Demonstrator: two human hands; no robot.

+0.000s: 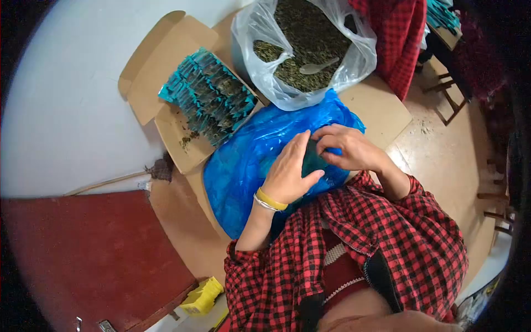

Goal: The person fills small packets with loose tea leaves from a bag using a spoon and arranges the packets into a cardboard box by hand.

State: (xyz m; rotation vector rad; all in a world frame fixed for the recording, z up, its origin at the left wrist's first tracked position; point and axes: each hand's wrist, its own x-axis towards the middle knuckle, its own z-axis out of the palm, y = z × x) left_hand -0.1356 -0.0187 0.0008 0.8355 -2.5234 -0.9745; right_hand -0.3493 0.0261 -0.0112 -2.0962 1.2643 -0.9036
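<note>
My left hand (287, 170) is over a crumpled blue plastic bag (232, 180), fingers stretched and thumb held apart, with nothing seen in its grasp. Close beside its fingertips, my right hand (348, 146) has its fingers curled inward; what they pinch, if anything, is hidden. Teal shapes show dimly through the bag beneath both hands. Behind the bag stands a clear plastic bag (254, 27) full of dried, dark green leaves (301, 33), with a translucent spoon (319, 66) lying on them. To the left, an opened cardboard box (188, 149) holds rows of teal-edged packets (213, 91).
Loose leaf crumbs lie in the box's near corner. At lower left is a dark red panel (94, 254), with a yellow object (202, 296) near its corner. Red-and-black checked cloth (395, 39) hangs at the back; wooden stool legs (451, 102) stand to the right.
</note>
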